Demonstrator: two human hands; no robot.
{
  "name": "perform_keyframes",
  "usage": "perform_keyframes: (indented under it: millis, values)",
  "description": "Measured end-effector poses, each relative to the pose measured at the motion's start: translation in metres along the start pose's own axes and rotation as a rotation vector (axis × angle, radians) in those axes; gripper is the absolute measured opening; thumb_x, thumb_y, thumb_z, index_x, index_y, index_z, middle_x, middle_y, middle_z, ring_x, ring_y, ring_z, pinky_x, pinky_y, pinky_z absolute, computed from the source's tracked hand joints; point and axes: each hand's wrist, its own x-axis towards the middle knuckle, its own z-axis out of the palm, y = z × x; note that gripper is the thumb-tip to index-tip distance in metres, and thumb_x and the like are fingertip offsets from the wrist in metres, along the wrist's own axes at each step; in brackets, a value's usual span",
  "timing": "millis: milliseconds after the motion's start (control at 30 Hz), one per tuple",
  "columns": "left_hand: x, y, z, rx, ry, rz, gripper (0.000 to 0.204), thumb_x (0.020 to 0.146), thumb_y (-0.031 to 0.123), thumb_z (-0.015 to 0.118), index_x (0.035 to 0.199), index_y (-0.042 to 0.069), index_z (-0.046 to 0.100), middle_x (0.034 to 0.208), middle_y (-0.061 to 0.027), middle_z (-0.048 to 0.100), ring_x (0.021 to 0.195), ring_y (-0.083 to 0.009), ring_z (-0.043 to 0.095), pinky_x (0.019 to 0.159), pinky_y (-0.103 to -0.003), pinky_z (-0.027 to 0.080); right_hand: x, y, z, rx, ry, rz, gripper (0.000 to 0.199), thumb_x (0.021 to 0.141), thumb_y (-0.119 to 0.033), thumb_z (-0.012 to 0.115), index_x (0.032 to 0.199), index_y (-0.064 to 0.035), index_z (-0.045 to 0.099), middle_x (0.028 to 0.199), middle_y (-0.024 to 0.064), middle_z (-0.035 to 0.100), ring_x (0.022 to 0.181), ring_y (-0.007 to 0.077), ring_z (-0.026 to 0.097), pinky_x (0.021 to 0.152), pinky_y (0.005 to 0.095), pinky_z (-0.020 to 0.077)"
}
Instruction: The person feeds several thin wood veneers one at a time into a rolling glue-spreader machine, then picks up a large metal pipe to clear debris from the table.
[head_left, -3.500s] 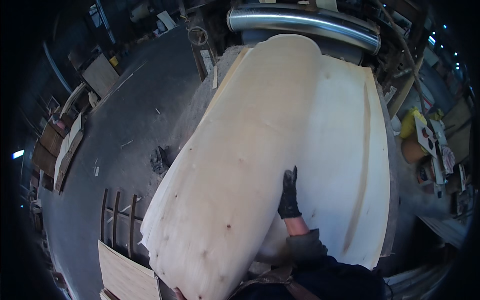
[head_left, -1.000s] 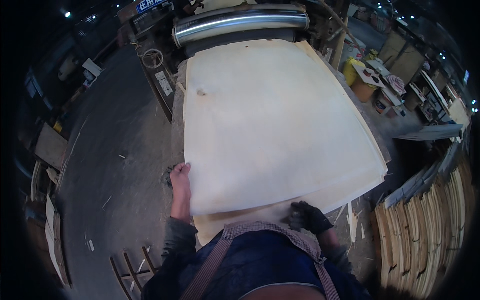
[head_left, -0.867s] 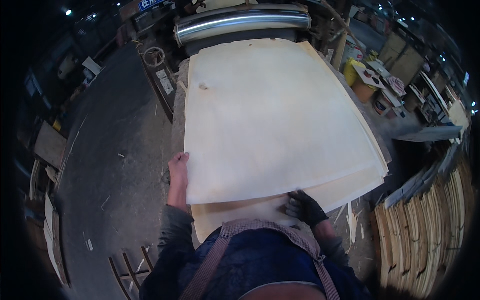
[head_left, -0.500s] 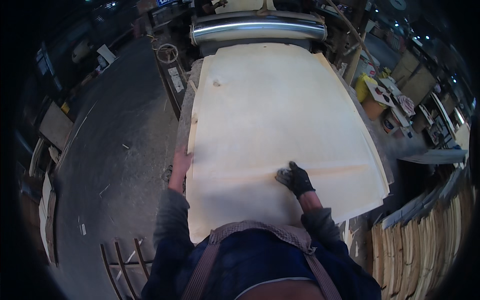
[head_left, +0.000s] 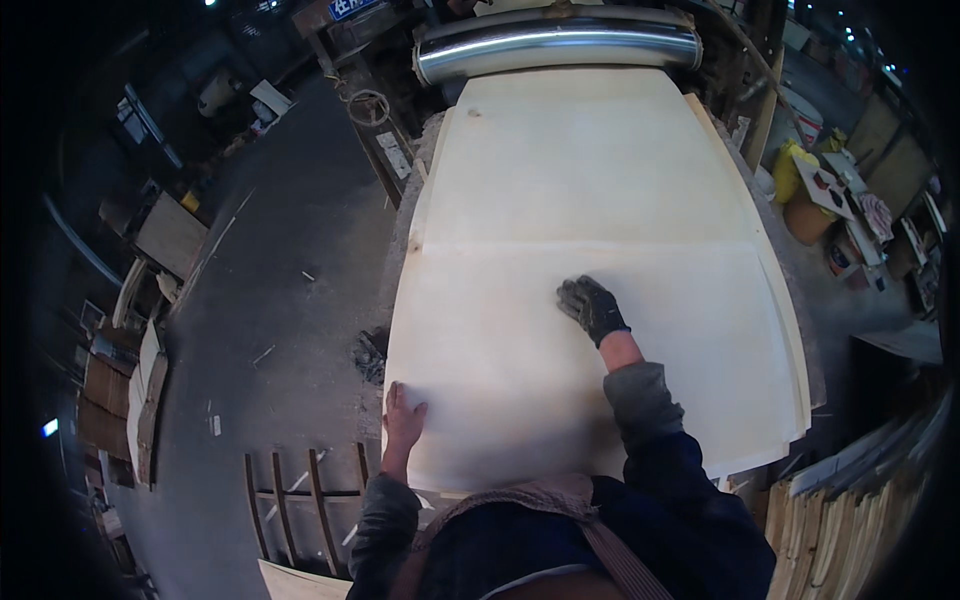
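A stack of pale wood veneer sheets [head_left: 620, 390] lies before me on a long bed. The uppermost sheet [head_left: 590, 160] reaches under a shiny metal roller [head_left: 560, 48] at the far end, its near edge crossing the stack as a light line. My right hand [head_left: 592, 308], in a dark glove, rests on the veneer just on my side of that line, fingers extended. Bare, my left hand [head_left: 403, 420] lies on the stack's left edge near me, fingers stretched forward and thumb apart. Neither hand grasps anything visible.
A dark crumpled thing [head_left: 370, 357] sits beside the stack's left edge. At lower left is a slatted metal rack [head_left: 300, 495]. Upright veneer sheets [head_left: 850, 520] stand at lower right. A handwheel [head_left: 368, 107] is left of the roller, a yellow bag [head_left: 788, 170] to the right.
The uppermost sheet has advanced toward the roller, its near edge now farther from me. My left hand has moved back toward me along the edge; my right hand has shifted slightly forward. The view has shifted.
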Motion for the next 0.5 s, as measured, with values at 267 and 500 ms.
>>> perform_keyframes:
  millis: [267,500]
  values:
    - [0.033,-0.047,0.016,-0.156,0.142,-0.122,0.059,0.071,0.032,0.061,0.119,0.004,0.043,0.116,-0.0177,0.047,0.106,-0.0324,0.047,0.084,-0.046,0.039,-0.156,0.059,-0.030,-0.117,-0.222,0.373,0.030,0.087,-0.017,0.045,0.113,-0.0025,0.044,0.104,0.0199,0.054,0.098,0.0375,0.053,0.085,0.0507,0.0435]
    - [0.038,-0.056,-0.021,-0.629,-0.046,0.043,0.027,0.072,0.012,0.064,0.094,-0.002,0.059,0.080,-0.0083,0.062,0.071,-0.0134,0.057,0.061,-0.028,0.046,-0.284,0.090,-0.021,-0.102,-0.070,0.450,0.031,0.086,-0.020,0.048,0.110,0.0003,0.046,0.105,0.0210,0.054,0.096,0.0343,0.055,0.081,0.0448,0.0469]
